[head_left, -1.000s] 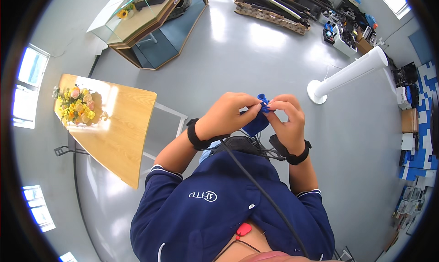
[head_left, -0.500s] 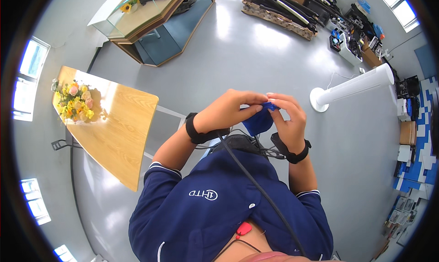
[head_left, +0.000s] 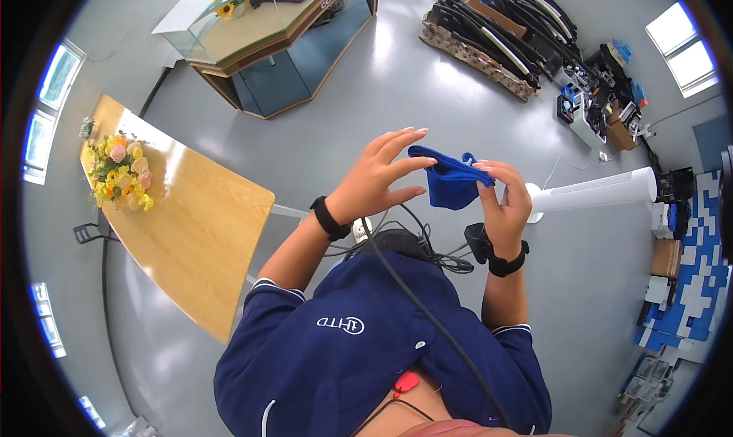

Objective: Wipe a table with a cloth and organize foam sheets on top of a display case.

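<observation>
A small blue cloth pouch (head_left: 453, 187) hangs in front of my body, its mouth spread into a loose loop at the top. My right hand (head_left: 505, 191) pinches the right end of its rim between thumb and fingers. My left hand (head_left: 388, 168) is open at the pouch's left side, thumb and fingers spread apart. Its index fingertip overlaps the rim; whether it touches the cloth I cannot tell. What is inside the pouch is hidden. Both wrists wear black straps (head_left: 330, 219).
To the left stands a wooden table (head_left: 206, 231) with a flower bouquet (head_left: 122, 170). A glass-topped display counter (head_left: 282, 86) is beyond it. A white tower fan (head_left: 595, 191) stands at right. Black tubes (head_left: 496, 40) lie at the far wall. Dark cables (head_left: 450, 261) hang by my waist.
My hands have moved apart, the left one letting go and spreading its fingers. The pouch has risen and shifted right with my right hand, and its mouth is now widened.
</observation>
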### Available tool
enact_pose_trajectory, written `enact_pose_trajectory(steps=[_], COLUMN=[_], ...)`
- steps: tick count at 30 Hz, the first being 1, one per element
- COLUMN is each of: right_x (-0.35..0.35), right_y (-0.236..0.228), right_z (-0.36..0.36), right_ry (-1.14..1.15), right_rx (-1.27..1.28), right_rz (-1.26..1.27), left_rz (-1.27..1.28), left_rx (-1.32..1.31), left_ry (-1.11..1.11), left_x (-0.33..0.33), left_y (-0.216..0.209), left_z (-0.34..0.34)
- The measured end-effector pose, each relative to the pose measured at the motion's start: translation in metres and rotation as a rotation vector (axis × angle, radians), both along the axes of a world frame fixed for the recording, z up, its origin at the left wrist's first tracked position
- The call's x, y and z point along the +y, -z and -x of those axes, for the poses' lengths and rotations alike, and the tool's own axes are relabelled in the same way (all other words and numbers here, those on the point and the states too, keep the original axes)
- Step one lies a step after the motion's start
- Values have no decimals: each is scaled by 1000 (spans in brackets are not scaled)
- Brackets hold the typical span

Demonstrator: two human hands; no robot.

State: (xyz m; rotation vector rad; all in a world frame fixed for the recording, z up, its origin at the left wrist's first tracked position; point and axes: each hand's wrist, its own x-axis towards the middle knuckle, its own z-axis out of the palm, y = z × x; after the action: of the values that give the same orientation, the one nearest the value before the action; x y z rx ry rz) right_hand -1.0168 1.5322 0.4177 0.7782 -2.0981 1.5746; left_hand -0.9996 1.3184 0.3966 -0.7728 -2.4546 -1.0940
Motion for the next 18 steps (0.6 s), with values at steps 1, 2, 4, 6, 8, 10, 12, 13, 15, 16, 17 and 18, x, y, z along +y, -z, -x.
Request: enact_pose_trajectory(steps=[1, 2, 4, 6, 8, 10, 12, 13, 15, 16, 17, 18], right_x=[-5, -11, -20, -29, -34, -35, -32, -34, -40, -45, -51, -56], right_y=[-1, -1, -2, -2, 1, 4, 11, 18, 29, 31, 32, 32], right_z=[5, 9, 20, 28, 38, 49, 61, 67, 80, 84, 89, 92], right_ry=[-1, -16, -32, -73, -61, -50, 39, 34, 56, 60, 50, 22], right_rx=[2, 2, 8, 18, 38, 58, -87, -84, -296, -305, -301, -324], right_rz=[-6, -8, -15, -29, -51, -71, -57, -56, -55, -83, -81, -30], left_rz=[21, 15, 74, 108, 143, 219, 251, 286, 264, 243, 222, 143], left_rx=[43, 45, 95, 105, 111, 64, 51, 39, 98, 55, 11, 38], left_ry=[5, 4, 70, 75, 76, -6, -23, -33, -56, -27, 3, -35], left_x=[-2, -5, -11, -21, -32, -48, -64, -70, -78, -82, -85, -87], left_y=[-1, -1, 1, 4, 10, 16, 11, 5, -4, -5, -6, -7], left_z=[7, 14, 29, 40, 48, 52, 53, 53, 52, 52, 54, 55])
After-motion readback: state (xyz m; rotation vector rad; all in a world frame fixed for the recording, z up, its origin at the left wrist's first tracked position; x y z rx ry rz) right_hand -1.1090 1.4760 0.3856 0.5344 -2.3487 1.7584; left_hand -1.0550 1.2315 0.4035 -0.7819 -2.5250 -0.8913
